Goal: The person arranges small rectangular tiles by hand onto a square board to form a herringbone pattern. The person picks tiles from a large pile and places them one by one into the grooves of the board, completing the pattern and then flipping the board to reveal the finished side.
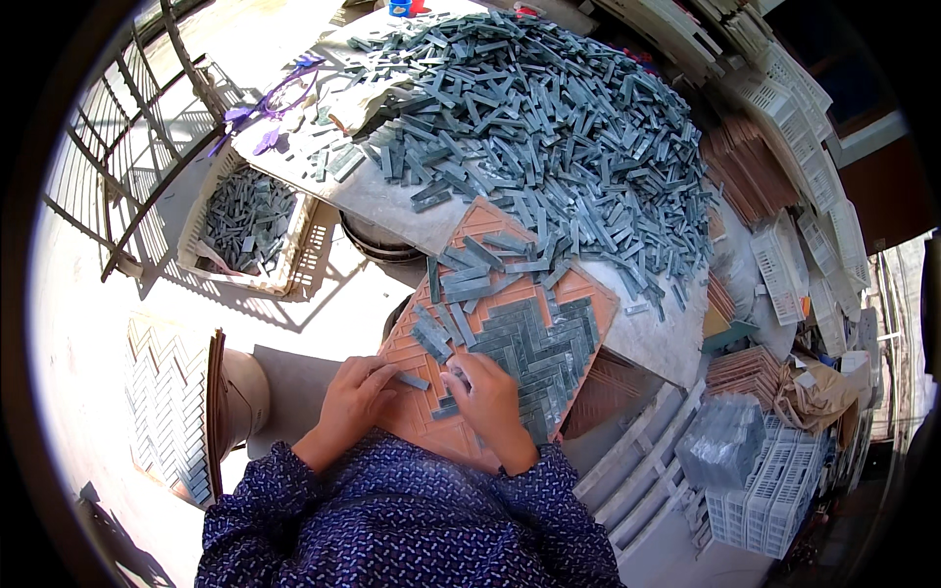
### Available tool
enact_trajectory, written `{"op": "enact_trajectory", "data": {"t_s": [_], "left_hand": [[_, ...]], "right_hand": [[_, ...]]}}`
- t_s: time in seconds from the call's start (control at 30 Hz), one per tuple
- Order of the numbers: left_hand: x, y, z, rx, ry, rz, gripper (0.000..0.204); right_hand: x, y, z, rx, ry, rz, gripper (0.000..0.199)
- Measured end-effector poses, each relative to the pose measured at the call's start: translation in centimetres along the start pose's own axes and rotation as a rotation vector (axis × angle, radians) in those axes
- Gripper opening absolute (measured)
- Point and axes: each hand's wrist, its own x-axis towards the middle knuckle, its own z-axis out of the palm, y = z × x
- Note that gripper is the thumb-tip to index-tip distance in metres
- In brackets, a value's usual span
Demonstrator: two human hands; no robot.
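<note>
An orange grooved tray (407,419) lies tilted in front of me, its near edge against my body. Dark grey-green stone strips (539,358) fill the grooves on its right side in a herringbone pattern. Loose strips (478,263) lie scattered over its far left part. My left hand (355,404) is at the tray's left edge, fingers closed on one stone strip (413,380) that sticks out to the right. My right hand (488,400) is over the grooves beside the laid strips, thumb and fingers pinched around a small stone strip (459,374), mostly hidden.
A big heap of stone strips (549,127) covers the table (431,220) beyond the tray. At left stand a cream crate (294,250) of stone pieces and a herringbone panel (162,392) leaning against a bucket (245,392). White crates (774,500) and stacked orange trays (750,171) stand at right.
</note>
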Motion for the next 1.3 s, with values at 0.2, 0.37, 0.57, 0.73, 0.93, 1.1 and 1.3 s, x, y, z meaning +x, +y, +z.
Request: {"op": "enact_trajectory", "data": {"t_s": [0.2, 0.37, 0.57, 0.73, 0.93, 1.1, 1.3], "left_hand": [[1.2, -0.9, 0.1, -0.030, -0.027, 0.054, 0.031], [1.1, -2.2, 0.2, -0.058, -0.008, 0.084, 0.022], [-1.4, -2.3, -1.4, -0.073, -0.067, -0.069, 0.027], [-1.7, -1.0, -1.2, -0.066, 0.024, -0.116, 0.026], [-1.9, -0.7, -1.1, -0.025, 0.030, -0.138, 0.025], [-2.1, -0.1, -1.4, -0.041, 0.037, -0.167, 0.022], [-1.5, -0.3, -0.8, -0.037, 0.035, -0.143, 0.021]], "right_hand": [[1.7, 0.5, 2.3, -0.189, -0.010, 0.003, 0.021], [1.0, 0.1, 1.7, -0.179, -0.092, 0.023, 0.016], [-2.4, -1.3, 1.7, -0.211, -0.123, 0.007, 0.018], [-3.2, -2.3, 3.0, -0.146, -0.149, 0.023, 0.027], [-2.2, -1.9, 4.0, -0.198, -0.214, 0.025, 0.037], [-2.2, -2.6, 3.1, -0.273, -0.408, 0.162, 0.044], [-2.1, -1.2, 3.1, -0.167, -0.258, -0.023, 0.052]]}}
